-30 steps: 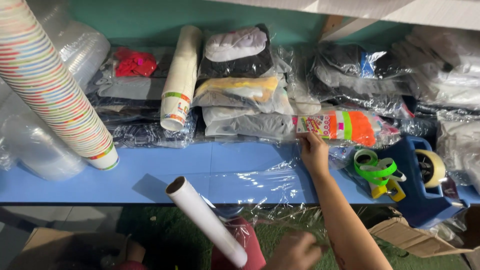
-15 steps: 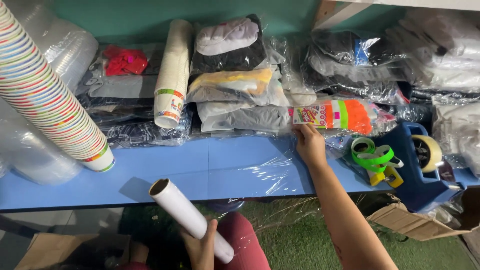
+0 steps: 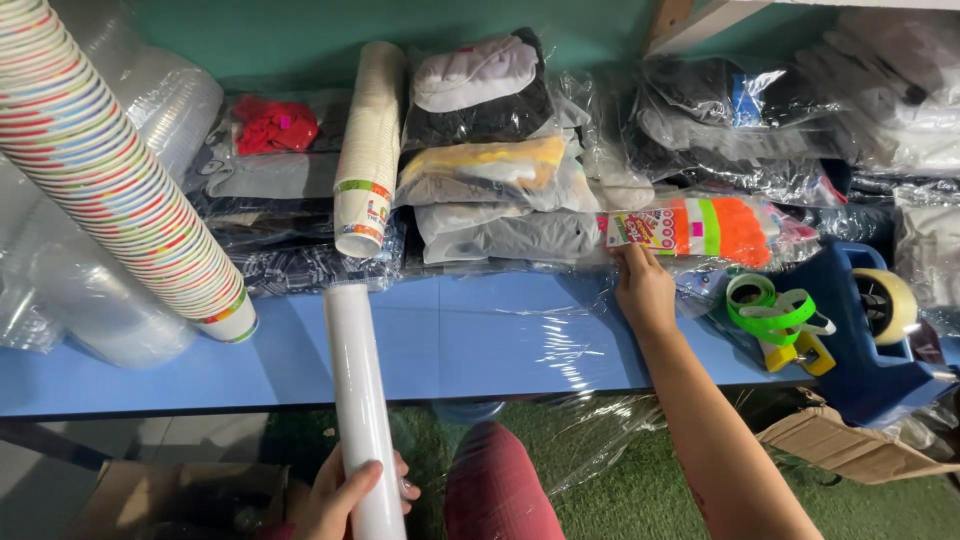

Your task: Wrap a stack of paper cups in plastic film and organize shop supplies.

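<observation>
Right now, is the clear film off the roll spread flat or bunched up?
Spread. The clear film lies flat across the blue table, pinned by the right hand; its loose edge hangs over the front.

The left hand (image 3: 345,495) sits low near the bottom edge, fingers and thumb curled tight around something, knuckles toward the camera. The right arm stretches forward and up from the lower right, forearm bare, wrist straight. The right hand (image 3: 643,285) lies palm down, fingertips pressed forward.
</observation>
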